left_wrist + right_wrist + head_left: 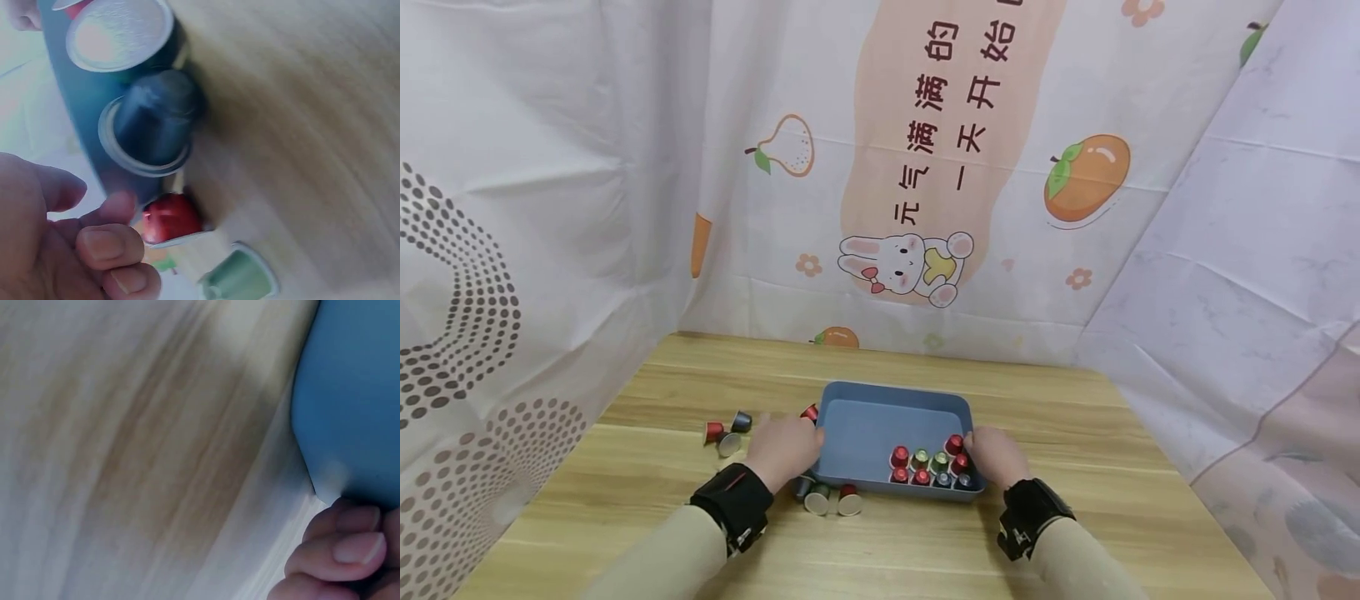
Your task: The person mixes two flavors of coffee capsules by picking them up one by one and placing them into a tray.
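Evidently, right hand [997,456] is curled round the tray's [853,433] right wall, gripping it. Left hand [784,450] at the tray's left wall, fingers bent, thumb apart from them; cannot tell whether it pinches the rim. Tray lies on the table [925,550] between both hands. Inside, red pods, green pods and dark pods [942,480] crowd the tray's front right corner. Outside, loose pods [850,501] lie by its front left corner, a stray red pod [808,412] beside its left wall, others well left.

Risks, judged — a shove leftward or forward could scatter the loose ones; an uneven lift, if left hold is slack, could topple the grouped ones.
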The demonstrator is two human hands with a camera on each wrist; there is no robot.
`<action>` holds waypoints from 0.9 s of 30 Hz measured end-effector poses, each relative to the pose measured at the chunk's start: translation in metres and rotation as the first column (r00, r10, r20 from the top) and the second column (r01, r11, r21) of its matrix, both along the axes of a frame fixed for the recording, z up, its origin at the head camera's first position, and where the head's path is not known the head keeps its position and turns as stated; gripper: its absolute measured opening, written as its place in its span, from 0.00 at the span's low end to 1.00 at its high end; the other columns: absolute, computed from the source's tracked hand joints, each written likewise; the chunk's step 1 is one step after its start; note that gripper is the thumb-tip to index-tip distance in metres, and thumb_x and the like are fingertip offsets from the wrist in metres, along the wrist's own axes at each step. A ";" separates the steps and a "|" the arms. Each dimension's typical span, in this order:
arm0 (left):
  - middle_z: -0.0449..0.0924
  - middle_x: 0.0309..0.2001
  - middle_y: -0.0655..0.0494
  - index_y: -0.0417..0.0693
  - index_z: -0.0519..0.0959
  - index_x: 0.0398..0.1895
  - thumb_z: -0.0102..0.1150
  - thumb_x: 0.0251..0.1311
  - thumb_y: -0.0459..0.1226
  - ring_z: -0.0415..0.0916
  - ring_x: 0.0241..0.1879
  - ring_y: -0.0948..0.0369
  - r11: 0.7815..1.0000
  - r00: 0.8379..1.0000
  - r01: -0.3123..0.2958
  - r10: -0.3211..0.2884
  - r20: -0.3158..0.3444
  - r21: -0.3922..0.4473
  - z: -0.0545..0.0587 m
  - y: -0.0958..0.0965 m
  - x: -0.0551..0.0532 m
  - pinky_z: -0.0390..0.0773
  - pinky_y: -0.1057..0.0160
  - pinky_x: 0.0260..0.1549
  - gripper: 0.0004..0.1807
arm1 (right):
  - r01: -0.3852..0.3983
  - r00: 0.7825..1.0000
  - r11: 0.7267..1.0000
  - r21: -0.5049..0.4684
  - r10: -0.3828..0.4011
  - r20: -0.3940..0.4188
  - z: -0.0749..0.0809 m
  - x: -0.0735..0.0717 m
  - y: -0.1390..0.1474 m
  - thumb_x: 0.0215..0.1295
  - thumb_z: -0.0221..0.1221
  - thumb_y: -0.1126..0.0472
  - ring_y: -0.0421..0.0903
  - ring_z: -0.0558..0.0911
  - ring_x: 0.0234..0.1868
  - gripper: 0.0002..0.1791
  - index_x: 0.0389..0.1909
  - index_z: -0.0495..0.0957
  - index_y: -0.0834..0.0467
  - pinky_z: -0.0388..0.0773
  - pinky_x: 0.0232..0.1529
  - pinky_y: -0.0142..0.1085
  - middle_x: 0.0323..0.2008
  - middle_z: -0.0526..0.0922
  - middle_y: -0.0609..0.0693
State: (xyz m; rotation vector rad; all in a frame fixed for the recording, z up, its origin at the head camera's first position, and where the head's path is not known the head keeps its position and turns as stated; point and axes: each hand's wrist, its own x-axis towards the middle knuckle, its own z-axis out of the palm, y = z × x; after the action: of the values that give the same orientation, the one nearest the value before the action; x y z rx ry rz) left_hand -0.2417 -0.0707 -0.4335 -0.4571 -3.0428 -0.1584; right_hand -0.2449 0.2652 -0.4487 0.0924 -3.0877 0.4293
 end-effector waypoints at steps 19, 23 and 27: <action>0.73 0.29 0.63 0.53 0.80 0.39 0.64 0.66 0.43 0.65 0.21 0.69 0.893 0.894 0.441 -0.429 -0.125 0.089 0.014 0.026 0.052 0.67 0.68 0.19 0.05 | -0.039 0.999 0.999 0.019 0.039 -0.030 0.001 0.001 -0.002 0.74 0.49 0.64 0.48 0.75 0.26 0.18 0.20 0.72 0.57 0.76 0.34 0.50 0.23 0.77 0.52; 0.72 0.27 0.63 0.55 0.81 0.36 0.67 0.64 0.42 0.68 0.21 0.69 0.875 0.864 0.485 -0.477 -0.163 0.013 0.012 0.030 0.059 0.67 0.67 0.19 0.05 | -0.017 1.000 1.000 0.005 0.018 -0.022 0.000 0.000 -0.002 0.75 0.49 0.64 0.47 0.73 0.25 0.19 0.20 0.71 0.57 0.75 0.33 0.48 0.23 0.76 0.51; 0.74 0.26 0.62 0.55 0.82 0.35 0.68 0.63 0.41 0.71 0.21 0.66 0.867 0.848 0.497 -0.496 -0.185 -0.047 0.007 0.031 0.062 0.69 0.65 0.18 0.04 | -0.003 1.000 1.000 0.000 0.003 -0.015 -0.002 -0.001 -0.001 0.75 0.49 0.63 0.48 0.72 0.25 0.19 0.19 0.71 0.57 0.74 0.33 0.49 0.23 0.76 0.51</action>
State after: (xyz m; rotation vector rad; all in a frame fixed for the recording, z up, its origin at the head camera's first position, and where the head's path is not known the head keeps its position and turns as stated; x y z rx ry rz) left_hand -0.1800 -0.0394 -0.4265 -1.1822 -2.6668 -0.1303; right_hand -0.2457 0.2639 -0.4508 0.0992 -3.0737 0.4264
